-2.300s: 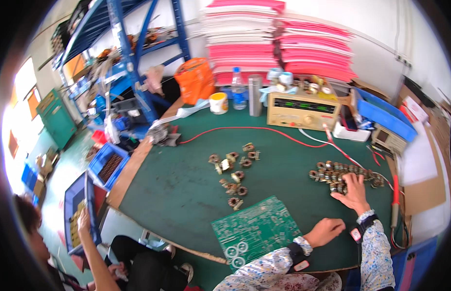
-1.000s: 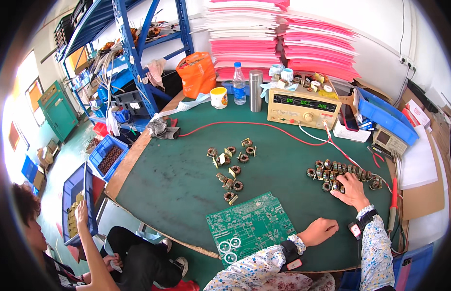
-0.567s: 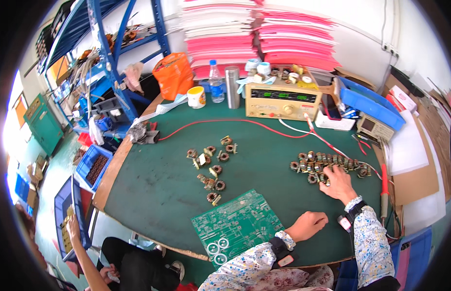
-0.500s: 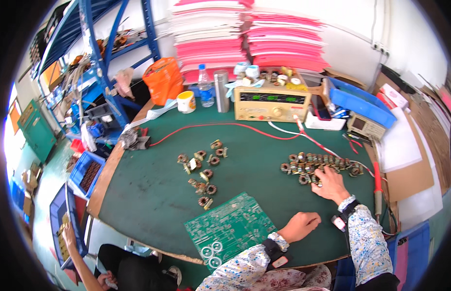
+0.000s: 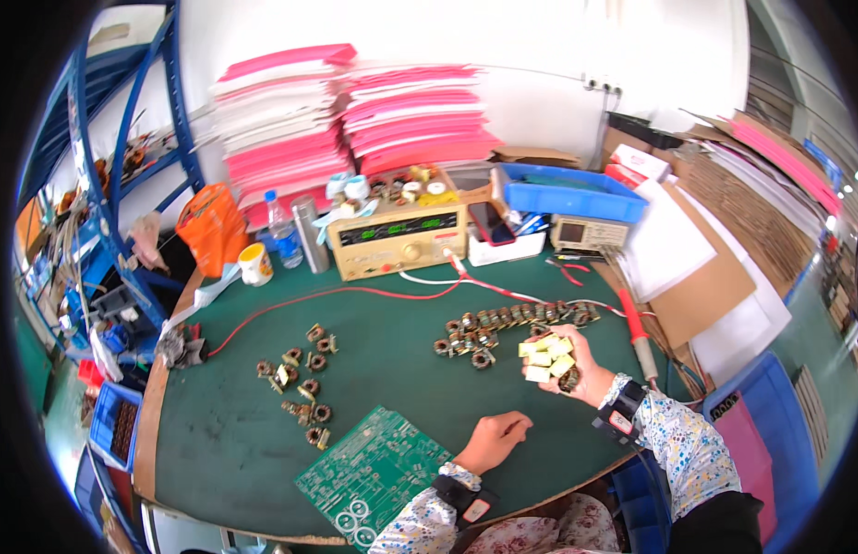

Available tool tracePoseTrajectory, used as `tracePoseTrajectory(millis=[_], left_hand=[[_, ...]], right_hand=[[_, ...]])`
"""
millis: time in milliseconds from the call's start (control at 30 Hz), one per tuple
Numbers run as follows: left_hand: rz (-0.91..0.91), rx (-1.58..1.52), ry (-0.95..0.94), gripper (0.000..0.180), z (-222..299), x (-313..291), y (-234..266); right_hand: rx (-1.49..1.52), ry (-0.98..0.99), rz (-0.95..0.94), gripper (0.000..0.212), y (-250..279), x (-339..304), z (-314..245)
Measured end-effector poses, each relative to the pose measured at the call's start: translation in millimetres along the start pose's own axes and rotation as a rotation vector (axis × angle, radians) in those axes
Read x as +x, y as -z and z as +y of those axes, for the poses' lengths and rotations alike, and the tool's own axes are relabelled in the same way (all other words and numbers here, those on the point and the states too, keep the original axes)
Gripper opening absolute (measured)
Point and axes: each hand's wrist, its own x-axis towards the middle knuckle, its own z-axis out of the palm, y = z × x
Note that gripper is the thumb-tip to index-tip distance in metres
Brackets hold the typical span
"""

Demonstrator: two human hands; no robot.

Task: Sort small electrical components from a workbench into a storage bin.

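Observation:
My right hand (image 5: 586,371) is raised over the right part of the green table, closed around several toroidal coils (image 5: 547,355). Their pale yellow bases face up, and a dark copper winding shows on the lowest one. Just beyond that hand, more toroidal coils (image 5: 503,317) are packed in rows. My left hand (image 5: 490,443) rests with its fingers curled in, and nothing shows in it. Beside its wrist lies a green circuit board (image 5: 378,466) with white rings in its near corner. Farther left, a loose group of toroidal coils (image 5: 309,365) is scattered on the table.
A beige power supply (image 5: 401,242) with coils on top stands at the back, its red cable (image 5: 337,290) crossing the table. A cup (image 5: 255,265), bottle (image 5: 284,235) and metal flask (image 5: 310,234) stand left of it. A soldering iron (image 5: 640,342) lies at the right edge.
My right hand has lifted away from the coil rows, now holding several coils. My left hand stays curled near the board. The view has shifted to the right.

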Motion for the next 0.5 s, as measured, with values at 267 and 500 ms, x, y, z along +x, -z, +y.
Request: tracePoseTrajectory(millis=[267, 500], left_hand=[[0.0, -0.1, 0.181, 0.019, 3, -4, 3], [-0.006, -0.145, 0.194, 0.021, 2, -1, 4]], right_hand=[[-0.045, -0.001, -0.014, 0.045, -62, -106, -16], [-0.053, 0.323, 0.084, 0.045, -31, -235, -39]])
